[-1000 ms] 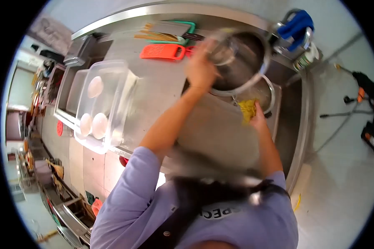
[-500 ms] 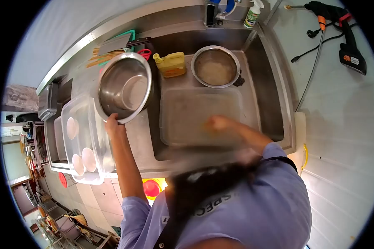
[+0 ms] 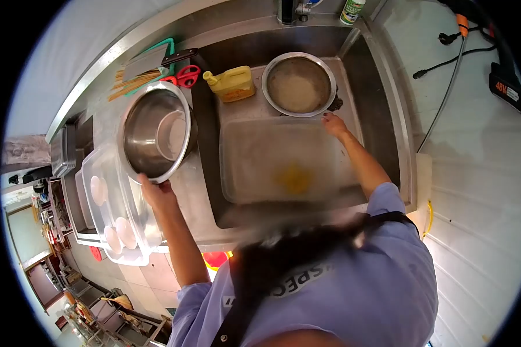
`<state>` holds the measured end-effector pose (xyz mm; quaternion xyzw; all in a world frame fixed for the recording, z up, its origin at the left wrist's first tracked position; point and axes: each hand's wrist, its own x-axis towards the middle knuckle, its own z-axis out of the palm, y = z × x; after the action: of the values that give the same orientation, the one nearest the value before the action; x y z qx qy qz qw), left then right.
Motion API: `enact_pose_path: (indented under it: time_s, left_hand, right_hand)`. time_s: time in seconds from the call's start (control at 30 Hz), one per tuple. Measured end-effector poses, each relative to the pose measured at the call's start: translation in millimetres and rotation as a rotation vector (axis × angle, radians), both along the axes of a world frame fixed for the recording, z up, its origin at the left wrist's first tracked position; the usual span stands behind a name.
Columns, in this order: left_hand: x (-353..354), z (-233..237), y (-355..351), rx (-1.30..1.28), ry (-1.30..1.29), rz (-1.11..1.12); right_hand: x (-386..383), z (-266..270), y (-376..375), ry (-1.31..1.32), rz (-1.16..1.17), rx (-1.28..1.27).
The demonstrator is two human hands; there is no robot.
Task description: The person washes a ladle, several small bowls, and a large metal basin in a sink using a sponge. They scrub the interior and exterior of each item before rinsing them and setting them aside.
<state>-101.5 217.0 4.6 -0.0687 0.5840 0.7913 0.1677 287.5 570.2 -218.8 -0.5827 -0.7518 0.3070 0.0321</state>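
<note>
On the counter left of the sink, my left hand (image 3: 157, 195) grips the near rim of a steel bowl (image 3: 139, 136), which is tilted and has a round lighter patch at its bottom. In the sink lies a translucent plastic tub (image 3: 255, 156), its near side blurred. My right hand (image 3: 336, 125) has its fingers curled at the tub's far right corner, close to a second steel bowl (image 3: 300, 85) of murky liquid. A blurred yellow thing (image 3: 295, 178), perhaps a sponge, is in the tub, apart from my hands.
A yellow jug (image 3: 231, 84) stands in the sink (image 3: 385, 156). Red scissors (image 3: 188, 76), a knife (image 3: 179, 56) and wooden sticks (image 3: 133, 84) lie on the counter. At left, a clear container (image 3: 134, 217) sits with several pale round things. A spray bottle (image 3: 351, 10) stands behind.
My right hand has left the yellow thing and moved away from me to the tub's far right corner. The bowl in my left hand has shifted slightly left and nearer.
</note>
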Motion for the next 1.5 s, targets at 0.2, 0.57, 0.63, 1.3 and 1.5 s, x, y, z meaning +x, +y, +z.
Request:
enact_pose_path:
  time_s: [0.2, 0.57, 0.63, 1.3, 1.5]
  left_hand:
    - [153, -36, 51, -0.401, 0.169, -0.538]
    - [97, -156, 197, -1.284, 1.384, -1.232]
    - [93, -155, 196, -1.328, 1.276, -1.294]
    - [121, -190, 307, -0.853, 0.467, -0.951]
    - [126, -179, 315, -0.714, 0.066, -0.921]
  right_hand:
    - [8, 11, 0, 0.021, 0.135, -0.198]
    - [24, 15, 1, 0.195, 0.094, -0.444]
    - [33, 21, 29, 0.269, 0.094, -0.763]
    - [-19, 45, 120, 0.388, -0.232, 0.491]
    - [-87, 5, 100, -0.26, 0.511, 0.394]
